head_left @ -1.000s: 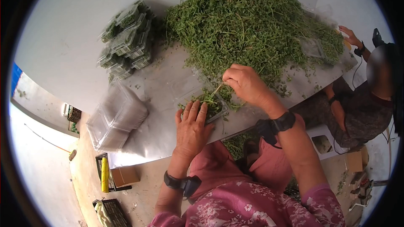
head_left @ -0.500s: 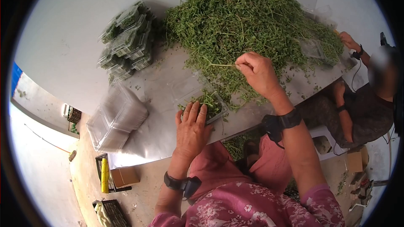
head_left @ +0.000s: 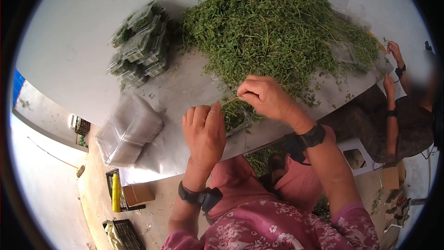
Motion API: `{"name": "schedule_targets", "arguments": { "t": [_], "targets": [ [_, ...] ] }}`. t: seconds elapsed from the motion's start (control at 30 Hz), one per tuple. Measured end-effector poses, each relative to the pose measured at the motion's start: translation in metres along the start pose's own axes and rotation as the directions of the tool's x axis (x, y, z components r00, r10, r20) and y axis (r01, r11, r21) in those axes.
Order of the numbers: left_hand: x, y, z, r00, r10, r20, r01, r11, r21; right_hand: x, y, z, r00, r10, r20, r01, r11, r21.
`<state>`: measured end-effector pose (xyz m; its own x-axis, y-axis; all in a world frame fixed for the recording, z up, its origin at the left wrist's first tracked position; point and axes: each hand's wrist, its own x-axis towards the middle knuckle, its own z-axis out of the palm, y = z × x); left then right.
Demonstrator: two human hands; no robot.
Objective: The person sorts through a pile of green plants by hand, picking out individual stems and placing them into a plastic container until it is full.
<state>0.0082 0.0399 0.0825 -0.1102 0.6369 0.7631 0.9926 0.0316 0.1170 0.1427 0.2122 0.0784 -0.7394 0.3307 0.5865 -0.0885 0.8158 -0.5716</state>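
Observation:
A large heap of green herbs (head_left: pixel 259 28) covers the back of the metal table (head_left: pixel 178 92). My right hand (head_left: pixel 268 99) is closed in a pinch on a thin stem (head_left: pixel 230 101), just in front of the heap. The stem reaches left toward my left hand (head_left: pixel 203 134), whose fingertips are close together near its end; whether they grip it is hidden. Below the stem, a clear plastic container (head_left: pixel 240 125) holds some herbs and is partly covered by my hands.
Stacked filled containers (head_left: pixel 141 44) stand at the back left, with nested clear containers (head_left: pixel 129 127) nearer. Another person (head_left: pixel 400 125) sits at the right, hands raised near the table's end. Black crates (head_left: pixel 129 234) lie on the floor at lower left.
My right hand has moved down and left with the stem, toward the container. My left hand has lifted off the herbs and shifted slightly left. The other person's hands have moved.

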Motion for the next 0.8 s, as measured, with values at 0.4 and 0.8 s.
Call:
{"name": "schedule_targets", "arguments": {
  "t": [0.4,0.8],
  "targets": [
    [-0.003,-0.005,0.010,0.991,-0.006,0.134,0.004,1.000,0.019,0.001,-0.007,0.002,1.000,0.017,0.017,-0.018,0.994,0.110],
    [0.004,-0.002,-0.007,0.882,-0.470,-0.033,0.418,0.812,-0.407,-0.001,-0.010,0.019,0.999,-0.040,0.021,0.035,0.984,0.176]
  ]
}}
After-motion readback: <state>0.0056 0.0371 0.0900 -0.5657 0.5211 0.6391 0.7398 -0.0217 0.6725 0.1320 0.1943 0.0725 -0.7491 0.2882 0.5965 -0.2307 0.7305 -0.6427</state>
